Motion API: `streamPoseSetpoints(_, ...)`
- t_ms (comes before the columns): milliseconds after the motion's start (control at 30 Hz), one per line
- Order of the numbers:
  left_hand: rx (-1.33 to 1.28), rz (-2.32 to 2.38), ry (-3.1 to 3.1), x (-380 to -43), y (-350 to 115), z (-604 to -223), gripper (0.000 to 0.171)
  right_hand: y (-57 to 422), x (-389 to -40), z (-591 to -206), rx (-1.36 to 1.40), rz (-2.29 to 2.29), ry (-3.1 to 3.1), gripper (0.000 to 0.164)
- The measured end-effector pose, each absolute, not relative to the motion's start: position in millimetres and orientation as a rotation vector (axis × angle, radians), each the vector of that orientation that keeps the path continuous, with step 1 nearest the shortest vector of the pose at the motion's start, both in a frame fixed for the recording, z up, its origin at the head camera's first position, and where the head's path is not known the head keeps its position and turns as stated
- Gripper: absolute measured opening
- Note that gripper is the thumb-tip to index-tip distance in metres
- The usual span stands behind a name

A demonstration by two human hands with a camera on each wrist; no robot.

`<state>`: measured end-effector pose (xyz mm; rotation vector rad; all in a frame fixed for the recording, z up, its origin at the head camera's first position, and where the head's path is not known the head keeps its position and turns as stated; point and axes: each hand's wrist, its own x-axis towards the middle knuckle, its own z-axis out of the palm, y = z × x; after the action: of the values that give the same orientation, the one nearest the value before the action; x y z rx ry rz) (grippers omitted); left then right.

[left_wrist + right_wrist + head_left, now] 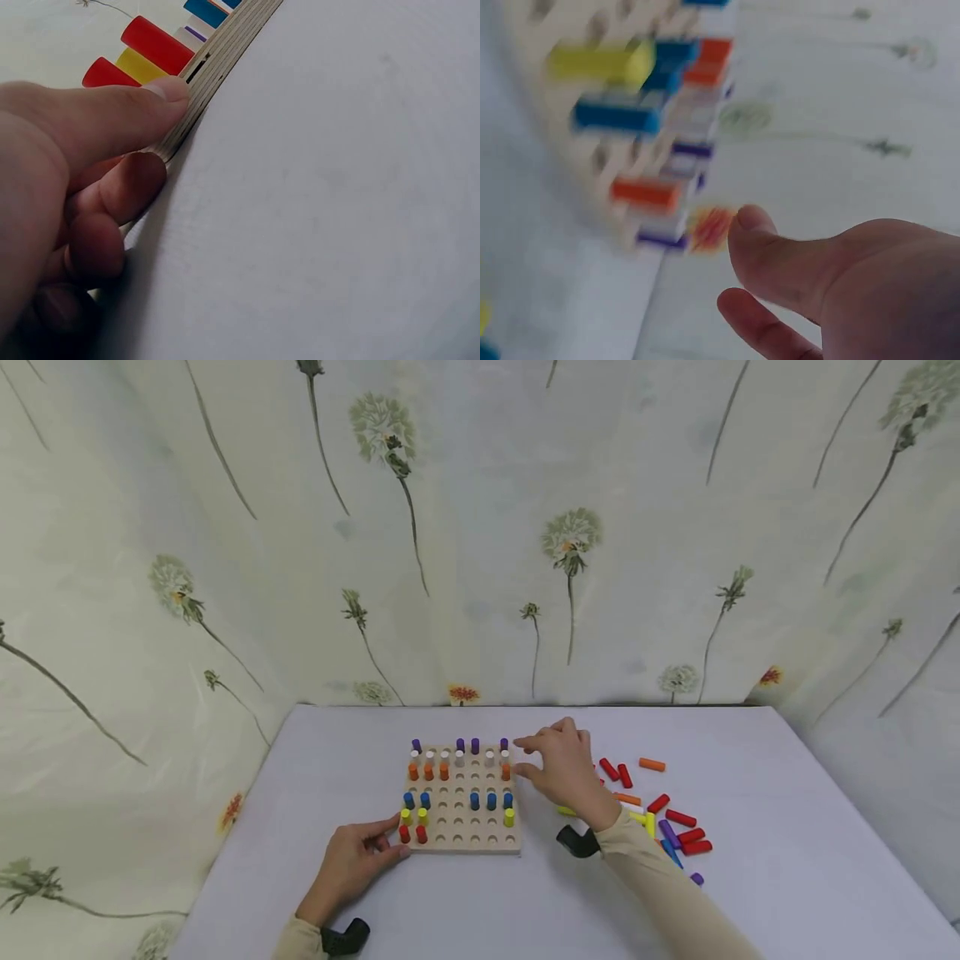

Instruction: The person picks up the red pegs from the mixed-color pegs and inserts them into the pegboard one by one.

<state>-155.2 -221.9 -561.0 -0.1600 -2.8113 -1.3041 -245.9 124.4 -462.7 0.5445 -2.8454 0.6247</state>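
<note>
A wooden pegboard (459,820) lies on the table, with purple, white, orange, blue, yellow and red pegs standing in rows of holes. My left hand (354,862) grips its near left corner; in the left wrist view the thumb (169,91) presses on the board's edge, beside a red peg (159,45). Just off the far right edge, my right hand (558,764) hovers with thumb and forefinger spread apart and nothing between them. Nearest to it are an orange peg (506,772) and a purple peg (504,744), both standing in the board. The right wrist view is blurred.
Loose pegs lie scattered on the table to the right, among them a red peg (680,818), an orange peg (652,765) and a purple peg (669,834). My right forearm partly covers this pile. A flowered curtain (480,568) hangs behind the white table (300,768).
</note>
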Motion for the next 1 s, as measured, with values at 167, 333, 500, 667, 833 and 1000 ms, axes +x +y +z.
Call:
streamPoseSetpoints(167, -0.162, -1.314, -2.813, -158.4, -223.3, -562.4, 0.051, 168.2, -270.4, -478.3, 0.474, 0.466, -2.861, 0.036)
streamPoseSetpoints(333, -0.13, -1.321, -2.82, -158.2, -223.5, -563.1, 0.05, 194.4, -281.6, -494.4, 0.428, 0.458, -2.93, 0.037)
streamPoseSetpoints(500, -0.132, -1.304, -2.822, -155.9, -223.7, -561.6, 0.05, 201.4, -287.4, -510.4, 0.403, 0.48, -2.97, 0.031)
streamPoseSetpoints(667, -0.119, -1.314, -2.825, -156.6, -223.9, -560.9, 0.05, 200.7, -291.8, -524.5, 0.369, 0.567, -2.9, 0.014)
streamPoseSetpoints(833, -0.129, -1.325, -2.813, -156.1, -223.7, -560.4, 0.05, 195.7, -292.1, -530.2, 0.301, 0.643, -2.863, 0.012)
streamPoseSetpoints(1000, -0.126, -1.333, -2.813, -155.6, -223.8, -561.6, 0.05, 189.0, -291.9, -534.6, 0.324, 0.627, -2.862, 0.017)
